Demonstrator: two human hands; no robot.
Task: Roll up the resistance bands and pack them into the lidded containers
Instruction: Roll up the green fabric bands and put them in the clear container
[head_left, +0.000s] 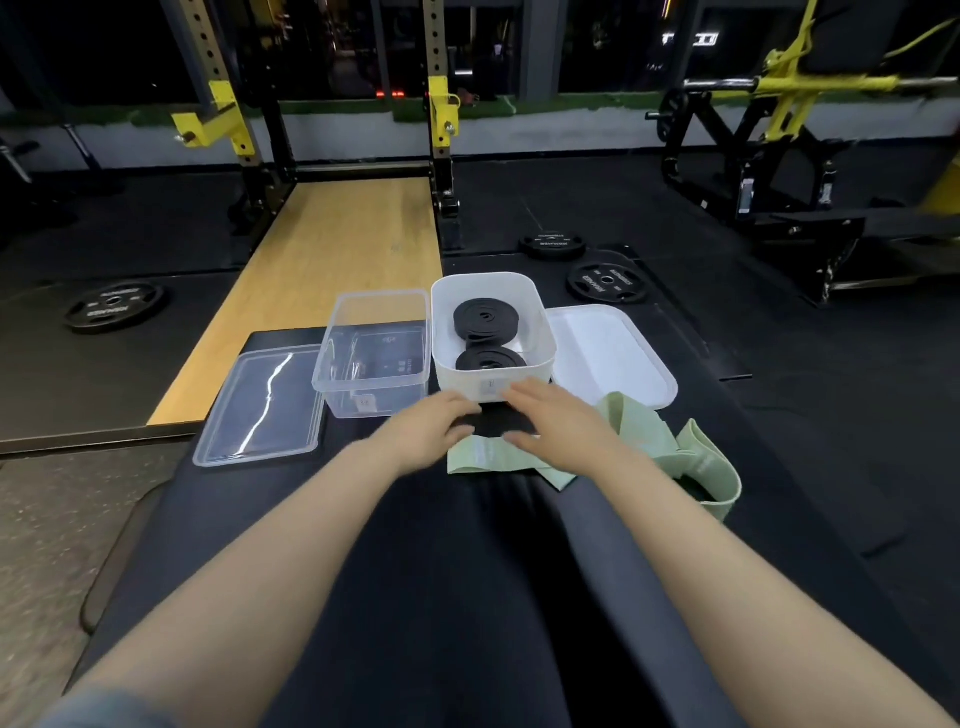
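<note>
A white container (540, 332) stands on the black bench and holds two rolled black bands (485, 317). Just in front of it lies a dark band piece (498, 422) on top of a flat pale green band (485, 457). My left hand (428, 428) grips the dark piece's left end between curled fingers and thumb. My right hand (553, 418) lies over its right end with fingers fairly straight. Both hands are blurred. More green band (701, 462) lies looped to the right. A clear container (374, 387) stands empty to the left.
A clear lid (260, 410) lies left of the clear container, and a white lid (613, 353) right of the white one. My legs stretch along the bench (291, 519). Weight plates (605, 280) lie on the floor beyond, with a rack (441, 119) behind.
</note>
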